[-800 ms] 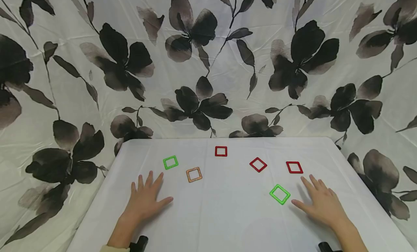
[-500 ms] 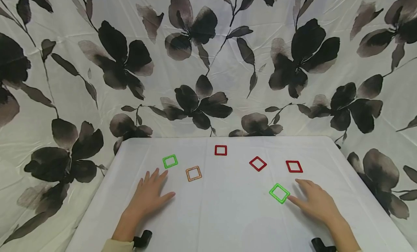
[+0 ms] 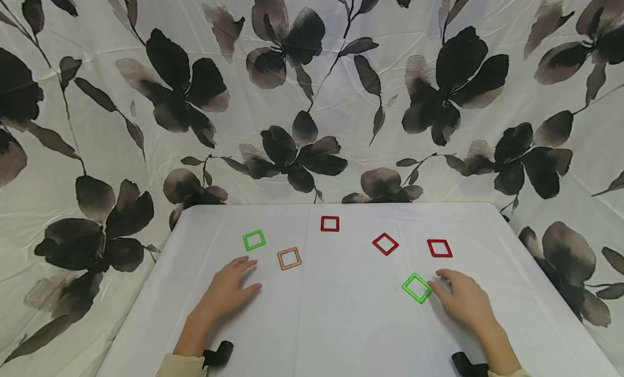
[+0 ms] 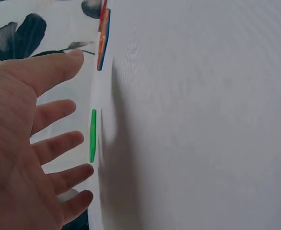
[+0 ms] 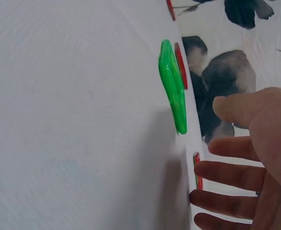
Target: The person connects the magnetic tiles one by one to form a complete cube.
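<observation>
My left hand (image 3: 226, 290) is above the white table with its fingers loosely bent and nothing in them. Just beyond its fingertips lies a green square frame (image 3: 254, 240), and an orange square frame (image 3: 290, 258) is to the right of that. Over the table's right half is my right hand (image 3: 460, 298), thumb apart from the fingers and holding nothing. Its thumb tip overlaps the right corner of another green square frame (image 3: 416, 288) in the head view. In the right wrist view a gap shows between the thumb and this green frame (image 5: 173, 88).
Several red pieces lie farther back: a red square frame (image 3: 330, 223) at the far middle, a red frame turned cornerwise (image 3: 385, 244), and a red frame (image 3: 440, 248) beyond my right hand. Behind the table (image 3: 341, 323) hangs a floral cloth (image 3: 361, 95).
My right hand has moved left to the near green frame, its fingers bending. My left hand has shifted slightly right and its spread fingers have drawn together. The frames stay in place.
</observation>
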`<action>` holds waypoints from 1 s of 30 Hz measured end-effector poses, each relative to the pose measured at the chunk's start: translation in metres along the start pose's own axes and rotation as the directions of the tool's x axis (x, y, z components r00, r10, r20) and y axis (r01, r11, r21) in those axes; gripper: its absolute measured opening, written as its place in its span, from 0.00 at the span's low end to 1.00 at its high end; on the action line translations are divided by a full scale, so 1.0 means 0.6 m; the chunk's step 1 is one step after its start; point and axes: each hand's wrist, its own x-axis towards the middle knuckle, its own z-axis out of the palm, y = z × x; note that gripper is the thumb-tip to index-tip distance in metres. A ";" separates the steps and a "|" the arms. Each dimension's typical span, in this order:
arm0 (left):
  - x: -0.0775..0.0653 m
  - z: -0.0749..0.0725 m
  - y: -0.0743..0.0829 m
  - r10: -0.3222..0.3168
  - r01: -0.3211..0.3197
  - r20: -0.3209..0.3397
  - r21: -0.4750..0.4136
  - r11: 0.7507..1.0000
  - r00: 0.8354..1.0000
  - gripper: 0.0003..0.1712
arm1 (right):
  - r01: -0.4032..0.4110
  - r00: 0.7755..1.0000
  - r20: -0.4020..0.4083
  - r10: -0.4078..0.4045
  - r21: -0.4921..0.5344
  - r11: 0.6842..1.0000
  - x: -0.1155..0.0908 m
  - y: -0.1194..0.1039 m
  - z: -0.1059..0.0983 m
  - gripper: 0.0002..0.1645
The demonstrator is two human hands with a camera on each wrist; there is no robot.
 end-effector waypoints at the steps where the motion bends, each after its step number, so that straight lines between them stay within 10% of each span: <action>1: 0.002 0.002 0.000 -0.008 0.008 0.000 -0.023 1.000 1.000 0.34 | -0.003 1.000 -0.004 0.004 0.004 1.000 0.001 0.000 0.002 0.25; 14: 0.045 0.028 0.007 -0.050 0.030 -0.055 -0.325 0.945 0.997 0.32 | 0.008 0.997 -0.077 -0.002 0.081 0.997 0.004 0.011 0.023 0.16; 30: 0.085 0.065 0.029 -0.051 0.036 -0.081 -0.171 0.985 0.995 0.35 | -0.060 0.998 -0.016 0.064 0.171 0.983 0.005 0.022 0.030 0.15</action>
